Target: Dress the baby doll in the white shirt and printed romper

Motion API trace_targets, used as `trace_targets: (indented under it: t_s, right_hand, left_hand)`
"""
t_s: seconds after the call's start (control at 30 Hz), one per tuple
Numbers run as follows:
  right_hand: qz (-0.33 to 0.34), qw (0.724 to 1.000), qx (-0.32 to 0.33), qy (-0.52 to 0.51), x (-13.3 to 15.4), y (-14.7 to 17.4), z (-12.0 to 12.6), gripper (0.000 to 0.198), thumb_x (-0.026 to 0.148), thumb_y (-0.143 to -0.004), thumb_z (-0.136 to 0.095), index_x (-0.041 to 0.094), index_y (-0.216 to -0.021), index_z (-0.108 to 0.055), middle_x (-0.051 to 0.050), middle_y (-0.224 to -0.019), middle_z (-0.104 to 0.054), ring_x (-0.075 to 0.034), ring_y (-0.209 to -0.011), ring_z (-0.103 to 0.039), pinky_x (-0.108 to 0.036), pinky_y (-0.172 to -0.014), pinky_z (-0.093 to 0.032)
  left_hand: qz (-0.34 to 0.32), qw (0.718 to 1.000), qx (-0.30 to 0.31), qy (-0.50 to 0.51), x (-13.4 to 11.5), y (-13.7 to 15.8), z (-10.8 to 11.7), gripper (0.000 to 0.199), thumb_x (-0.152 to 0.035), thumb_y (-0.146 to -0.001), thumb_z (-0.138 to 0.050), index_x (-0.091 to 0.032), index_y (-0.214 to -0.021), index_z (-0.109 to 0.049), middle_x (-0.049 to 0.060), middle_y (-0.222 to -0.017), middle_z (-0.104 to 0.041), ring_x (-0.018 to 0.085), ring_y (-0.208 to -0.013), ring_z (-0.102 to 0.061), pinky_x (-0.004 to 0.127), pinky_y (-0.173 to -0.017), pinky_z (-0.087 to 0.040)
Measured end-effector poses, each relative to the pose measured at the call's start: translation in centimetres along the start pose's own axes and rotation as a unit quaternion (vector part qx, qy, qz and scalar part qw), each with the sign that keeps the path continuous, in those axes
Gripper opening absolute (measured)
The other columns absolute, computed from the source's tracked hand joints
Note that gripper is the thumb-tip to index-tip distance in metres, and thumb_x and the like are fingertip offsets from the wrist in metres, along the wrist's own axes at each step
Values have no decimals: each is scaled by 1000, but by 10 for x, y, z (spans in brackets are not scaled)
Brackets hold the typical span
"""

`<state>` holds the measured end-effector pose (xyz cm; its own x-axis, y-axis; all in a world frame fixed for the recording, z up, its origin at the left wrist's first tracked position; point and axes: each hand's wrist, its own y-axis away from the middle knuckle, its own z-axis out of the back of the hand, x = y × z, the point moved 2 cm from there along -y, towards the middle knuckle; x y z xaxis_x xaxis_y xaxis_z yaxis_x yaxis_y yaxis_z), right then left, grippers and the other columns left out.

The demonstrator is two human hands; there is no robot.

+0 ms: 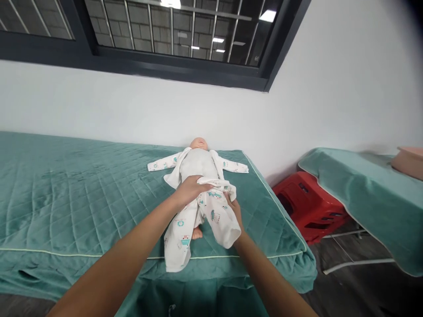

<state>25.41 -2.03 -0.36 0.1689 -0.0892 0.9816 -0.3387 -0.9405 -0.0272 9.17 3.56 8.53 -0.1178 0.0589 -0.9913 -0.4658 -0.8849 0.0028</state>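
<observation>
A baby doll [199, 143] lies on its back on the green quilted mattress, head toward the wall. Its white printed jacket [167, 162] hangs open, sleeves spread to both sides, over a plain white torso [197, 163]. White printed baby pants [214, 215] cover its hips and legs, with one bare foot [197, 233] showing between the pant legs. My left hand [192, 190] is closed on the waistband from the left. At the right side of the waistband, my right hand [234, 207] grips the pants, its fingers partly hidden by the cloth.
The green mattress [82, 198] ends at a piped edge just right of the doll. Beyond it are a red plastic stool [309, 207] and a green-covered table [357, 180] bearing a pinkish object [410, 162]. A barred window [178, 31] is set in the white wall.
</observation>
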Motion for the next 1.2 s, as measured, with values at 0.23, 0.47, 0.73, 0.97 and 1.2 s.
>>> trace_targets:
  t_s: [0.23, 0.47, 0.73, 0.97, 1.2]
  right_hand:
    - [3, 997, -14, 79, 1, -29, -6, 55, 60, -85, -56, 15, -114, -67, -8, -108, -73, -29, -105, -64, -37, -89, -50]
    - [98, 983, 12, 153, -4, -59, -6, 46, 53, -90, -50, 18, -117, -65, -8, -120, -67, -26, -115, -58, -38, -103, -40]
    - [165, 965, 7, 202, 4, -36, -5, 30, 30, -86, -59, 23, -115, -58, -6, -126, -59, -22, -117, -53, -38, -104, -38]
    - [174, 888, 295, 308, 61, -44, -47, 35, 38, -82, -69, 27, -115, -65, -4, -115, -66, -23, -105, -58, -36, -93, -43]
    - [14, 857, 457, 236, 61, -90, -81, 29, 45, -74, -74, 18, -83, -72, 0, -79, -69, -16, -70, -59, -26, -63, -43]
  left_hand:
    - [-85, 975, -61, -194, 5, -39, 2, 24, -41, -80, -60, -17, -81, -64, 1, -78, -67, 19, -78, -59, 27, -68, -42]
    - [-54, 974, -127, -180, 9, -46, 13, 19, -36, -77, -63, -18, -81, -66, 0, -79, -67, 18, -78, -59, 27, -70, -41]
    - [-2, 987, -74, 144, 57, -16, 40, 31, -39, -69, -77, -16, -88, -67, 1, -81, -67, 16, -75, -60, 24, -69, -45]
    - [-19, 950, -96, 297, 83, -15, 40, 33, -38, -67, -81, -16, -83, -64, -1, -70, -64, 10, -59, -56, 19, -56, -43]
    - [-31, 955, -61, 290, 75, -8, 39, 31, -41, -74, -76, -18, -91, -63, -2, -74, -63, 11, -64, -58, 20, -60, -45]
